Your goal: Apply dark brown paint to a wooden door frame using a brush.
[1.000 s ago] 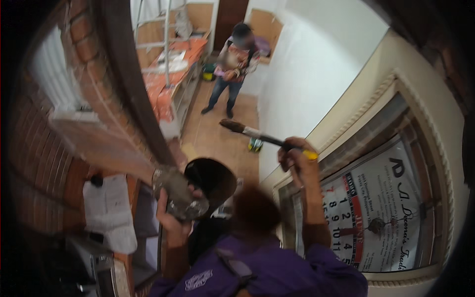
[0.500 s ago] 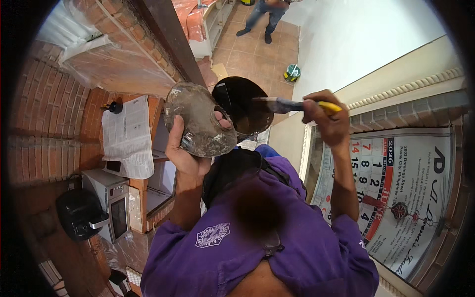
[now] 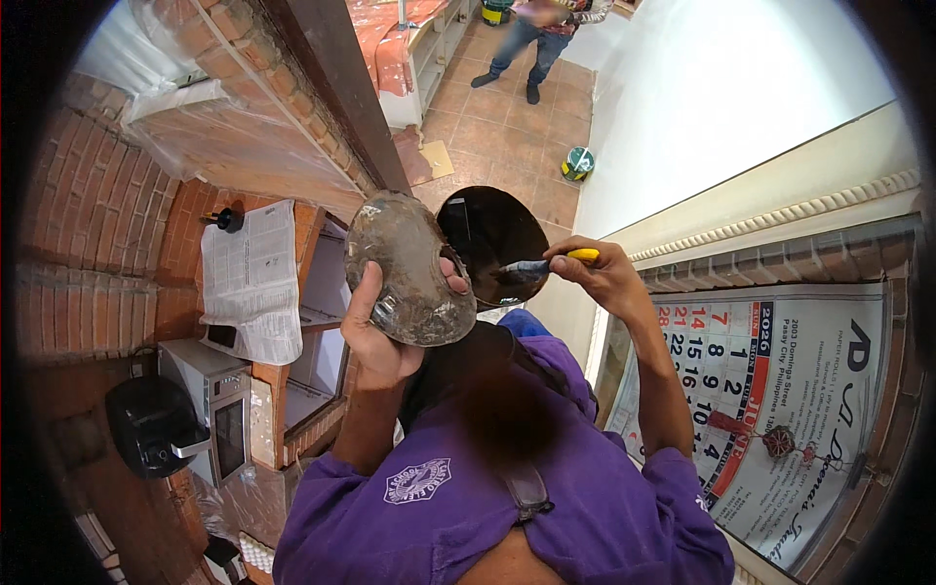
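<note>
My left hand [image 3: 382, 341] grips a round, stained grey-brown disc [image 3: 405, 258], thumb on its face and fingertips showing at a gap on its right edge. Against that disc's right side sits a dark, glossy round bowl [image 3: 487, 226]; whether the two are joined I cannot tell. In my right hand [image 3: 606, 281] is a paintbrush [image 3: 526, 269] with a yellow handle end, pinched between thumb and fingers. Its bristles are over the lower inside of the bowl and seem to touch it.
Left, a newspaper [image 3: 255, 283] drapes over a wooden cabinet, near a microwave [image 3: 229, 409] and a black air fryer [image 3: 151, 424]. A dark post [image 3: 336, 83] rises ahead. Beyond, another person [image 3: 531, 58] stands on tiles by a paint can [image 3: 577, 164]. A calendar [image 3: 751, 390] lies right.
My right hand has moved down and to the left, bringing the brush to the lower part of the bowl. The disc and bowl sit a little lower and further right in view.
</note>
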The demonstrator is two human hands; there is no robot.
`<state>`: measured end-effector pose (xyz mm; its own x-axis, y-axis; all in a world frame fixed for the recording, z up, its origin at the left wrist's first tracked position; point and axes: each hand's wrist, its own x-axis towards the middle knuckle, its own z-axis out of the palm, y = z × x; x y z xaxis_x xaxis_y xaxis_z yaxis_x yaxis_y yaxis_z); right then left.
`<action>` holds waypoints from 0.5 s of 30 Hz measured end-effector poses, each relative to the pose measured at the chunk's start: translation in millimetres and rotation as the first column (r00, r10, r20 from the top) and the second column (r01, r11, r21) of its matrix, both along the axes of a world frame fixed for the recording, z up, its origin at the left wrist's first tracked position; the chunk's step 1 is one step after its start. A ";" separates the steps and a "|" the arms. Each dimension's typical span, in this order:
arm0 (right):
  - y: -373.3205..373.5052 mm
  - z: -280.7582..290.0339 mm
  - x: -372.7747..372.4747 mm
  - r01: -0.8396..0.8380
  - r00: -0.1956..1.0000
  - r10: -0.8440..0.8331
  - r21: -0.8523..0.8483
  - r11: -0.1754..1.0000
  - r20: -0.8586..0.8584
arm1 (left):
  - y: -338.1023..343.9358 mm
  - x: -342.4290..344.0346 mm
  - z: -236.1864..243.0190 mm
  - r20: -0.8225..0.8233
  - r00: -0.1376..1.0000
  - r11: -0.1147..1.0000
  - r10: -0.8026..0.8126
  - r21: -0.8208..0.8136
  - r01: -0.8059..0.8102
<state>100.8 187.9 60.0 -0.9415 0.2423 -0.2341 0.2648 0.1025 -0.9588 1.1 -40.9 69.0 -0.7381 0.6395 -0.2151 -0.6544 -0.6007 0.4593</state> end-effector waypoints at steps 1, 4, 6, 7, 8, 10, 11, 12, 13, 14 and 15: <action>-0.3 3.4 1.2 0.000 1.000 0.000 -0.005 1.000 0.006 | 0.9 -0.6 -0.8 0.006 1.000 1.000 0.000 -0.005 0.000; -4.4 11.5 5.6 0.052 0.988 -0.049 -0.016 0.999 0.144 | 2.1 -3.2 -3.2 0.045 0.999 1.000 -0.018 0.015 0.017; -0.3 0.3 10.2 0.045 0.988 -0.055 0.074 0.996 0.147 | 2.6 -3.8 -1.3 0.073 0.997 1.000 -0.013 0.011 0.012; 2.4 -5.8 12.5 0.049 0.988 -0.068 0.139 0.989 0.139 | 4.0 -5.4 -1.7 0.086 0.996 1.000 -0.014 -0.005 0.014; 3.2 -5.0 15.0 0.040 0.977 -0.079 0.195 0.980 0.196 | 4.8 -6.2 -2.3 0.043 0.999 0.999 -0.026 0.023 0.025; 4.4 -3.5 18.0 0.012 0.973 -0.054 0.187 0.982 0.223 | 3.3 -5.5 -4.1 -0.010 0.999 0.998 -0.049 0.041 0.049; 5.5 -5.1 19.9 -0.008 0.970 -0.040 0.200 0.980 0.238 | 3.6 -4.9 -4.1 -0.002 0.999 0.998 -0.050 0.031 0.050; 5.4 -5.6 19.6 -0.009 0.969 -0.039 0.190 0.982 0.245 | 4.4 -4.3 -3.3 -0.001 0.999 0.998 -0.051 0.025 0.051; 4.7 -5.7 19.2 -0.039 0.967 -0.014 0.200 0.979 0.254 | 4.8 -3.2 -3.0 0.000 0.998 0.998 -0.056 0.021 0.056; 4.0 -7.0 18.4 -0.068 0.965 0.011 0.210 0.975 0.261 | 5.2 -1.8 -2.8 0.006 0.998 0.998 -0.059 0.013 0.059; 3.5 -9.7 17.0 -0.066 0.964 0.010 0.203 0.977 0.266 | 5.6 -0.4 -2.5 0.012 0.998 0.998 -0.062 0.017 0.062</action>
